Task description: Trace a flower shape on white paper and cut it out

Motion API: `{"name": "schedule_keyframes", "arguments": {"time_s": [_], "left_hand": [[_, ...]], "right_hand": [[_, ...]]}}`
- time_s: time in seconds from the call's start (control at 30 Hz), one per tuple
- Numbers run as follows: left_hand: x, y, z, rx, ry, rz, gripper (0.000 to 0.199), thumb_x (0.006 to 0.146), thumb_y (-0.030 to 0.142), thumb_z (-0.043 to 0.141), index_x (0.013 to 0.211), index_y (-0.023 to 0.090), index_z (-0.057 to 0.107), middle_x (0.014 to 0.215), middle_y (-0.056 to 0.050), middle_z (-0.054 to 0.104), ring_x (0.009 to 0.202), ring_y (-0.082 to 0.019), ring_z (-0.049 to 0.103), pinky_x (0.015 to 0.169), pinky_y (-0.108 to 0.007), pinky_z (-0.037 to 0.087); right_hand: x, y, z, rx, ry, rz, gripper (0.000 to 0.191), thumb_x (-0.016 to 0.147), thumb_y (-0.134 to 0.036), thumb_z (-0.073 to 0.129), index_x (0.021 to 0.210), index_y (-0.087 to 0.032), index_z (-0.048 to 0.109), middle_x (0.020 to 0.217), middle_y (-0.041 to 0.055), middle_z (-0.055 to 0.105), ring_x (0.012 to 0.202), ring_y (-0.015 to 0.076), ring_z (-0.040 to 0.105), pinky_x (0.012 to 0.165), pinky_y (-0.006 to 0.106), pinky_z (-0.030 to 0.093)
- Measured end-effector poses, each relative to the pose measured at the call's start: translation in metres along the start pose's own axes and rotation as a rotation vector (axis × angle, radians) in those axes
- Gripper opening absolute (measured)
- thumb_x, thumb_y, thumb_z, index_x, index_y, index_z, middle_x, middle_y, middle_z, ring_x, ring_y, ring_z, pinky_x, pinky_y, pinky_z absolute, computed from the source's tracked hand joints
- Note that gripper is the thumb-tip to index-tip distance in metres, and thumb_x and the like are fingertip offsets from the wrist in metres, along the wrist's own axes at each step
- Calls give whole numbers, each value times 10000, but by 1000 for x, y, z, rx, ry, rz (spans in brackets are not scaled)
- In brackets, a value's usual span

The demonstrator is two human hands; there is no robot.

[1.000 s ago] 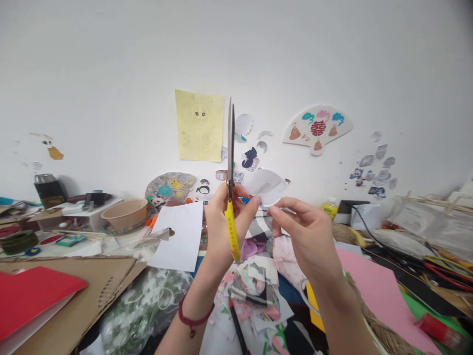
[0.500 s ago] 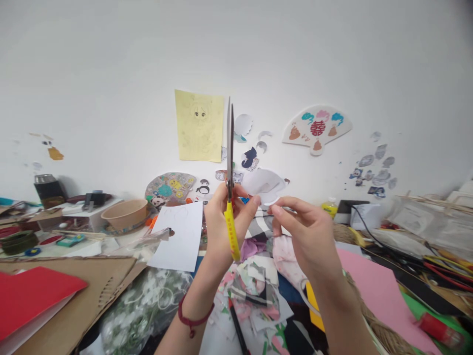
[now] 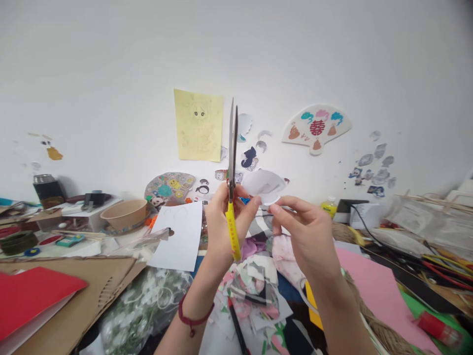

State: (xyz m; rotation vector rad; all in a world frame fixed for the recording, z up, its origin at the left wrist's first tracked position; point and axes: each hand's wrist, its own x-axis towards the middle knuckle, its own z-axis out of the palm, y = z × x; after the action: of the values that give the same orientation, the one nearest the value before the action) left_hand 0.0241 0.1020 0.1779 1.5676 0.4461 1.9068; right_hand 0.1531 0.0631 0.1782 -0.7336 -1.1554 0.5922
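My left hand (image 3: 231,222) is closed around a pair of scissors (image 3: 232,217) with yellow handles, their blades pointing up and nearly together. Its thumb also pinches the lower left edge of a white paper cutout (image 3: 264,185). The cutout has a curved outline and a curled strip at its bottom edge. My right hand (image 3: 306,231) is closed too, its thumb and forefinger pinching that lower right edge. Both hands are raised above a heap of paper scraps (image 3: 254,286). A white sheet (image 3: 177,236) with faint drawn lines stands just left of my left hand.
A black pen (image 3: 236,323) lies on the scraps below. To the left are a red folder (image 3: 37,301), cardboard (image 3: 96,291) and a beige bowl (image 3: 123,214). Pink paper (image 3: 380,291) and twine lie right. A yellow drawing (image 3: 198,128) and fan shapes hang on the wall ahead.
The scissors' blades have tipped slightly to the right, and a small gap shows between their tips. Both hands keep their hold on the paper cutout, almost unmoved.
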Motion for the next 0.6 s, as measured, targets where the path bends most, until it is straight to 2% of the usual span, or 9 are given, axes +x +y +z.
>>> {"name": "schedule_keyframes", "arguments": {"time_s": [0.13,0.23,0.27,0.37,0.47,0.6], "left_hand": [[-1,1,1,22,-16,-16,262,779,288,790,798,207,542,745,34,574,607,-90,498,563,-221,411],[2,4,-4,95,-86,-49,255,818,334,749,790,203,532,778,10,630,605,-99,503,574,-237,420],[4,5,-8,150,-119,-54,255,833,360,731,794,202,535,756,16,619,578,-94,474,556,-239,404],[11,12,-25,377,-223,-8,279,898,442,627,782,212,521,593,64,434,531,-106,396,509,-246,322],[17,21,-44,683,-370,106,321,815,456,685,748,215,484,644,50,449,578,-124,384,550,-269,299],[17,32,-58,949,-423,178,280,815,444,676,859,221,512,762,20,553,665,-160,478,615,-287,323]], "right_hand": [[0,1,-2,-5,-5,-34,139,727,-271,830,735,-192,716,523,-49,577,446,91,529,457,230,454],[0,2,-4,-9,11,-80,126,733,-255,828,740,-192,719,571,-42,599,454,87,531,460,233,462],[0,1,-5,-8,18,-94,122,736,-250,827,742,-192,720,583,-40,605,457,86,531,459,233,460],[1,-1,-8,-20,41,-135,104,761,-242,816,757,-196,723,589,-37,604,471,89,533,457,230,444],[1,-3,-12,-60,67,-214,90,783,-222,803,755,-198,721,619,-34,607,484,87,531,465,235,437],[0,-5,-15,-121,64,-330,77,809,-174,767,758,-193,713,711,-21,617,514,81,535,488,248,429]]}}
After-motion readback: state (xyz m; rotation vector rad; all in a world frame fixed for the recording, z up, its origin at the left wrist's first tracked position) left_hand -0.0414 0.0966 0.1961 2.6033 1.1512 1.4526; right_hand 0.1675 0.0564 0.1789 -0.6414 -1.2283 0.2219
